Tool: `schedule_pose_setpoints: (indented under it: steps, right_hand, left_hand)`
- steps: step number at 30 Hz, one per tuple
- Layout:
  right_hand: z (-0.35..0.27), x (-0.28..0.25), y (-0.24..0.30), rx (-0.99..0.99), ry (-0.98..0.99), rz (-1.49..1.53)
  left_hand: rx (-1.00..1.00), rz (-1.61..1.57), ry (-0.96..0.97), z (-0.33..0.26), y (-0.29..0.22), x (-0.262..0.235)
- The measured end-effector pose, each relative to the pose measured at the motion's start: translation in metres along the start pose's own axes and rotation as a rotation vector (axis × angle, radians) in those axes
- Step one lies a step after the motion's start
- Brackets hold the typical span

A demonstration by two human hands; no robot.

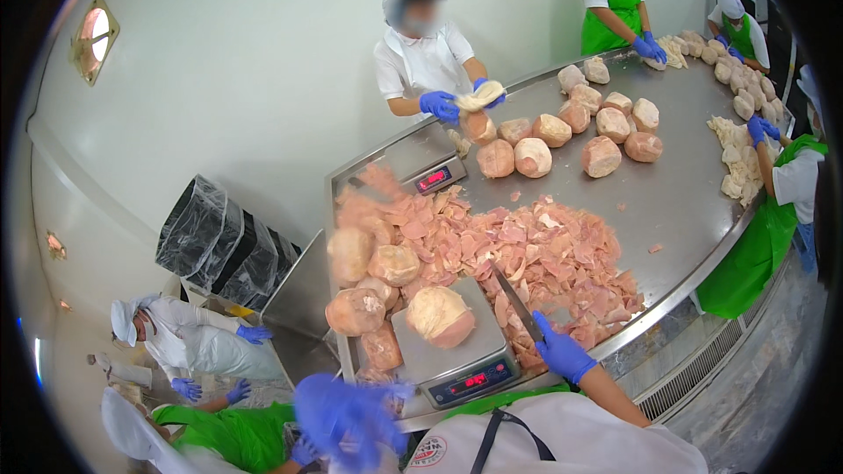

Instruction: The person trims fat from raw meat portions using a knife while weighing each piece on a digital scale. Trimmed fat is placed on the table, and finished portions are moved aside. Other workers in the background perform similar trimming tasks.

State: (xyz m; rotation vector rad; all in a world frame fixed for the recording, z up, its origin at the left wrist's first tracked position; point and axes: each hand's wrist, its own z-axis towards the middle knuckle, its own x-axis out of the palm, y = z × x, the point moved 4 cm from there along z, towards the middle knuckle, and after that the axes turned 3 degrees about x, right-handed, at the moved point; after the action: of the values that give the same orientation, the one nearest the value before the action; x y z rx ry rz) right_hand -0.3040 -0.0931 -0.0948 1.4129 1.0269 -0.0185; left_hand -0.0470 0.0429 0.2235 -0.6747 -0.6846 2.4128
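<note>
My right hand (562,353), in a blue glove, grips a long knife (518,303) whose blade points up and left over a pile of pink meat slices (536,250). Just left of it, a round lump of meat (439,316) sits on the steel platform of a digital scale (457,367) at the table's near edge. My left hand (347,417), also in a blue glove, is blurred in the air below and left of the scale. Whether it holds anything does not show.
A curved steel table (676,193) carries several round meat lumps (562,132), a second scale (435,177) and pale scraps (736,162). Opposite, a person in white holds a flat piece (479,95). People in green aprons (755,246) stand right and far. Black-lined bins (224,250) stand left, with more people below.
</note>
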Motion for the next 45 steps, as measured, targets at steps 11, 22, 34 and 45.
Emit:
schedule_pose_setpoints:
  steps: [11,22,34,45]
  right_hand:
    - [-0.005,0.003,-0.002,0.076,0.139,-0.142]
    - [-0.008,0.018,-0.017,-0.019,-0.020,-0.222]
    - [0.002,0.028,-0.006,0.025,-0.022,-0.132]
    - [0.004,0.004,-0.020,0.095,-0.008,-0.137]
  left_hand:
    - [-0.409,0.317,0.347,0.097,-0.004,-0.041]
    - [-0.492,0.500,0.574,0.166,0.014,-0.064]
    - [-0.507,0.449,0.705,0.239,-0.036,-0.131]
    - [-0.916,0.589,0.446,0.082,0.104,-0.121]
